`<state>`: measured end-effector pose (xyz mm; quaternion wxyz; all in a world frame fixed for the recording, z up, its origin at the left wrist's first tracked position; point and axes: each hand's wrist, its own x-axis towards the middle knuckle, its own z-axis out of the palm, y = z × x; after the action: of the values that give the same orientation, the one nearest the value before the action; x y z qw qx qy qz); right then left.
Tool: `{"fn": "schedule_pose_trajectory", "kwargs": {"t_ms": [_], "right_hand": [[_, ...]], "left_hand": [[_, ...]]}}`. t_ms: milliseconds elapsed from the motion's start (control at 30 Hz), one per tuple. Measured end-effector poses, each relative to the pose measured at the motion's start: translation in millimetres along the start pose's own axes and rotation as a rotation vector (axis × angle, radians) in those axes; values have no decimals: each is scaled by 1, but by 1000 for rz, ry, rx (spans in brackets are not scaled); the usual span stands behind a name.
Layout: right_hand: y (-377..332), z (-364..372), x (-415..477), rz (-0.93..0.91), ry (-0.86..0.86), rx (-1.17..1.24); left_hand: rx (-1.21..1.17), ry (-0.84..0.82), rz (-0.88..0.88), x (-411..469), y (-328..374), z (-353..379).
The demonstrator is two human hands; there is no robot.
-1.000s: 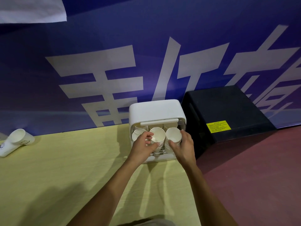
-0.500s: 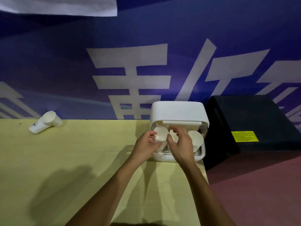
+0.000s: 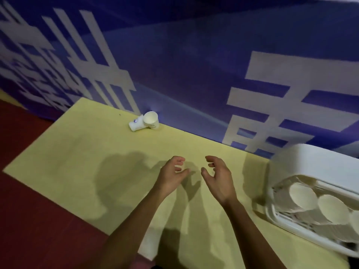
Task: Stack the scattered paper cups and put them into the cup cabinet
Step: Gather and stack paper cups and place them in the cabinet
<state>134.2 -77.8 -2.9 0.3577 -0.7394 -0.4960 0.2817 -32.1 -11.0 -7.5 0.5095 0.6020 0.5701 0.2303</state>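
Two white paper cups [image 3: 144,121] lie on their sides together at the far edge of the yellow table [image 3: 81,164], against the blue wall. The white cup cabinet [image 3: 314,167] stands at the right edge of the view, with stacks of cups [image 3: 303,197] lying inside its open front. My left hand [image 3: 172,174] and my right hand [image 3: 218,176] hover side by side over the middle of the table, both empty with fingers curled and apart, well short of the lying cups and left of the cabinet.
A blue banner with large white characters [image 3: 194,61] runs along the back of the table. Dark red floor [image 3: 38,220] lies off the table's left and near edges.
Both hands have left the cup stacks in the cabinet and drawn back over the table, empty. The view has swung left, so the cabinet now sits at the right edge and the lying cups are nearer centre.
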Motion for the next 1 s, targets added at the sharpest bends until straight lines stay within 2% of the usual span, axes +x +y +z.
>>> {"fn": "schedule_pose_trajectory", "kwargs": {"t_ms": [267,467,667,1000], "right_hand": [[-60,113,89,-4,-139,-22],[-82,172,150,23,-198,-76],[-91,212,207,10,-241,-190],[-84,265,253,64,-88,-180]], "left_hand": [[31,91,-68,90,-43,-122],[69,120,-89,169,-67,-179],[187,276,-77,245,-84,-206],[304,182,-56,302,-116,-193]]}}
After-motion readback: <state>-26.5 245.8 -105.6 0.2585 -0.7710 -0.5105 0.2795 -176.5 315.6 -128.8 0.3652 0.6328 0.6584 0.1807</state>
